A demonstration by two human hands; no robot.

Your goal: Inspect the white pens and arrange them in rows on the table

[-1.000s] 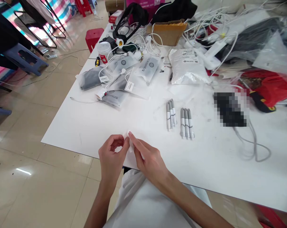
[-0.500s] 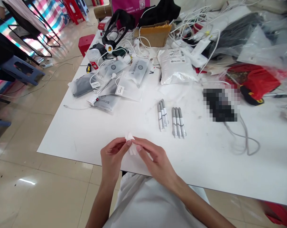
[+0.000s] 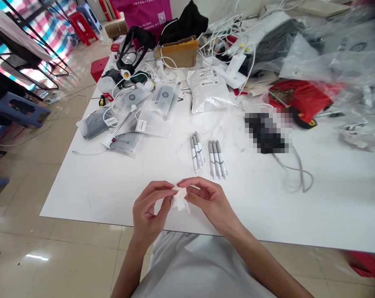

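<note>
Just inside the near edge of the table point(image 3: 97, 178), a crumpled thin white sheet point(image 3: 180, 203) is pinched at one side by the grip of the left hand point(image 3: 149, 211) and at the other by the grip of the right hand point(image 3: 216, 203), the fingers of both being closed on it. Room for moving is given along the table's near edge to either side. In the table's middle, two trios of grey-and-white pens point(image 3: 217, 159) are laid side by side, while frosted pouches point(image 3: 128, 142) are spread by its left edge and a grey cable point(image 3: 304, 170) is looped over its right half.
</note>
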